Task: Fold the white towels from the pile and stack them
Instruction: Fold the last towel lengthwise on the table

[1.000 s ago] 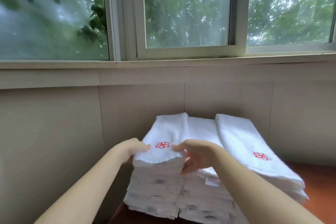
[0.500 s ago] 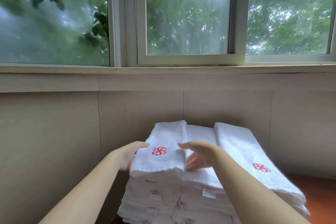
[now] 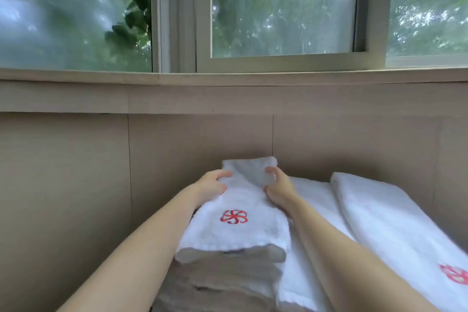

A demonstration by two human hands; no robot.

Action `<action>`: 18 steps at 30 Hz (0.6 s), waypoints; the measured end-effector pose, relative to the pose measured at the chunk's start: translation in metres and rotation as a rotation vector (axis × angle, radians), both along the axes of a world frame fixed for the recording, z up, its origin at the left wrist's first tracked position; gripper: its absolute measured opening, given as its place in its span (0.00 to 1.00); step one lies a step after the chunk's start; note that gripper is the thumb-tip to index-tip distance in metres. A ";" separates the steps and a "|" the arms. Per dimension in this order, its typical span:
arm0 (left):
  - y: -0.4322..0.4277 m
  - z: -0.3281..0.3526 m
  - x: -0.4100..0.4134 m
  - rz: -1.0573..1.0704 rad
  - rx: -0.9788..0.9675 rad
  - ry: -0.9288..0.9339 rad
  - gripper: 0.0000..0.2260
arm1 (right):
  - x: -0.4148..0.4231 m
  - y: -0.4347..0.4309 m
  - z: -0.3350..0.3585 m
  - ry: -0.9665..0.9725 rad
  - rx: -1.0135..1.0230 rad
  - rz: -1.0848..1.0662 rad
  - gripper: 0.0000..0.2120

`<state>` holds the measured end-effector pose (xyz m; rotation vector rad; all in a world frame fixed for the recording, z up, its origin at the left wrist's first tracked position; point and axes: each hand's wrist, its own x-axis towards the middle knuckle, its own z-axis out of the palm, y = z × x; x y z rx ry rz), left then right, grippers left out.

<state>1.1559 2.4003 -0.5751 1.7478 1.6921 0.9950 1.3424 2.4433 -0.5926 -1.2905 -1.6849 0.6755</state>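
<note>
Beneath window (image 3: 283,7), towel stacks (image 3: 235,235) against wall (image 3: 76,185)

Surface underneath hidden, seemingly three stacks of folded white towels (image 3: 319,197) side by side

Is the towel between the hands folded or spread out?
Folded: the logo towel is a narrow strip on the stack, its doubled edge facing the camera.

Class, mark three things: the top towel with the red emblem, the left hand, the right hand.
top towel (image 3: 235,235), head view, flat top below its emblem
left hand (image 3: 211,185), head view, back of hand
right hand (image 3: 278,189), head view, back of hand
</note>
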 end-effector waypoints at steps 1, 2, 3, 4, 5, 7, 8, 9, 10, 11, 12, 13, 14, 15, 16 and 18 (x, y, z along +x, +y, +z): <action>0.001 -0.004 0.001 -0.012 -0.029 0.017 0.22 | -0.001 0.003 -0.003 -0.114 -0.017 -0.019 0.25; 0.001 -0.007 0.001 -0.031 -0.056 0.019 0.21 | -0.003 0.003 -0.003 -0.210 -0.042 -0.026 0.24; -0.002 -0.008 0.002 -0.045 -0.082 0.006 0.21 | -0.004 0.002 -0.004 -0.281 -0.061 -0.020 0.24; -0.007 -0.007 0.002 -0.048 -0.110 -0.005 0.22 | -0.007 -0.002 -0.004 -0.336 -0.071 -0.007 0.24; -0.013 -0.007 0.001 -0.046 -0.144 -0.033 0.24 | -0.010 -0.008 -0.004 -0.374 -0.072 0.000 0.22; -0.028 -0.003 -0.002 -0.046 -0.238 -0.114 0.28 | -0.014 -0.025 -0.006 -0.398 -0.063 -0.020 0.20; -0.039 0.001 -0.003 -0.053 -0.292 -0.121 0.31 | -0.013 -0.035 -0.007 -0.378 -0.067 -0.034 0.20; -0.053 0.004 -0.004 -0.057 -0.345 -0.103 0.33 | -0.011 -0.046 -0.008 -0.352 -0.069 -0.044 0.20; -0.066 0.005 -0.006 -0.062 -0.389 -0.087 0.35 | -0.009 -0.058 -0.009 -0.343 -0.069 -0.046 0.20; -0.081 0.007 -0.007 -0.070 -0.426 -0.083 0.35 | -0.008 -0.070 -0.010 -0.350 -0.073 -0.048 0.18; -0.097 0.008 -0.007 -0.076 -0.458 -0.091 0.35 | -0.006 -0.085 -0.010 -0.370 -0.087 -0.051 0.17; -0.113 0.008 -0.005 -0.076 -0.475 -0.099 0.34 | -0.005 -0.100 -0.010 -0.387 -0.099 -0.052 0.16; -0.128 0.008 -0.003 -0.062 -0.481 -0.109 0.31 | -0.005 -0.115 -0.009 -0.408 -0.109 -0.043 0.17; -0.142 0.007 -0.001 -0.033 -0.477 -0.127 0.28 | -0.003 -0.128 -0.008 -0.438 -0.121 -0.027 0.17; -0.155 0.005 0.002 0.004 -0.459 -0.151 0.25 | -0.002 -0.141 -0.007 -0.476 -0.129 -0.008 0.17; -0.172 -0.001 0.009 0.072 -0.388 -0.111 0.21 | 0.002 -0.165 -0.003 -0.498 -0.134 -0.008 0.15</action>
